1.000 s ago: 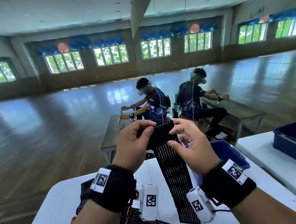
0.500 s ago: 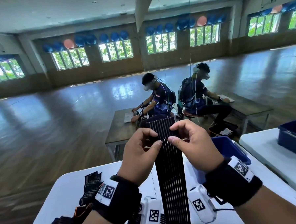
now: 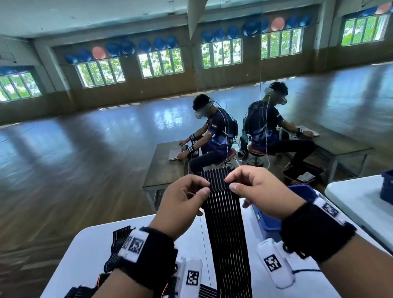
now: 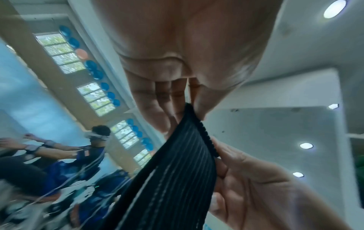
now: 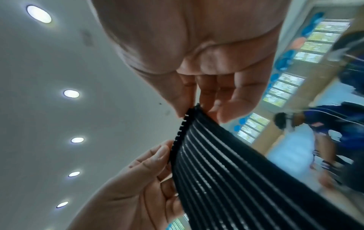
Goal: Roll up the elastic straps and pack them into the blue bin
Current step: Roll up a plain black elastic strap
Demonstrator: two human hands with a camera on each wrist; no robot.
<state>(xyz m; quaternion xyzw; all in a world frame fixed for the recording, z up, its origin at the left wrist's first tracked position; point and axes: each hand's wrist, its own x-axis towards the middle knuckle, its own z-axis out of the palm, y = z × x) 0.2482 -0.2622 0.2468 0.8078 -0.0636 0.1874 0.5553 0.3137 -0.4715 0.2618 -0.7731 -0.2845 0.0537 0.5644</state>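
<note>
Early days, I reckon. I've got one elastic strap (image 3: 225,227) up in the air w/ both hands, top end near eye level, rest hanging straight down to the worktop (image 3: 87,250). No roll formed yet as far as I can see — the top edge looks flat, maybe just starting its first fold, can't tell for sure. More straps (image 3: 118,246) lie loose on the worktop to my left & near my wrists, so plenty left to do. Blue bin (image 3: 305,195) sits just right of the hanging strap, behind my right hand; can't see inside it, so no idea if anything's packed.

Pose: left hand (image 3: 182,202) pinches the strap's left edge near the top, thumb on my side, fingers curled behind. Right hand (image 3: 259,191) mirrors it on the right edge, thumb & forefinger clamped on the fabric. Wrist views confirm: fingertips of both meet at the strap's top corners. Both wrists raised, palms angled in toward each other, strap taut-ish btwn them.
</note>
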